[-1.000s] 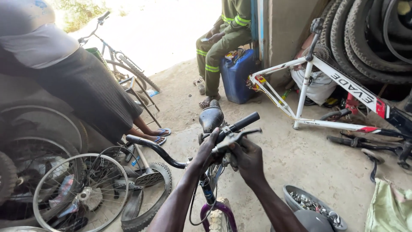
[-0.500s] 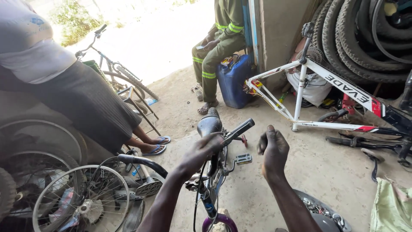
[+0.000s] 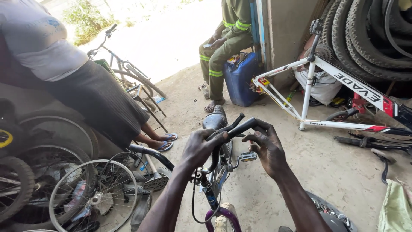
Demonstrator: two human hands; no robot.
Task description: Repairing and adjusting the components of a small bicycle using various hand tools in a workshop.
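I am looking down at a black handlebar of a small bicycle, sitting centre-low in my view above a purple frame tube and a knobbly front tyre. My left hand is wrapping around the bar near the stem, fingers closed on it. My right hand is resting at the rubber grip, fingers curled loosely around its end rather than clamped tight; how firmly it is gripping I cannot tell. A black saddle is showing just beyond the bar, and a pedal is hanging below my right hand. As for containers, a blue plastic jerrycan is standing on the floor beside a seated person's legs; its contents are hidden. A round dark tray at the lower right edge is holding small metal parts. To my left, loose spoked wheels are crowding the space close to the bar, with another person standing past them. To my right, a white bicycle frame is leaning by stacked tyres. Bare concrete floor is lying open between my right hand and that frame.
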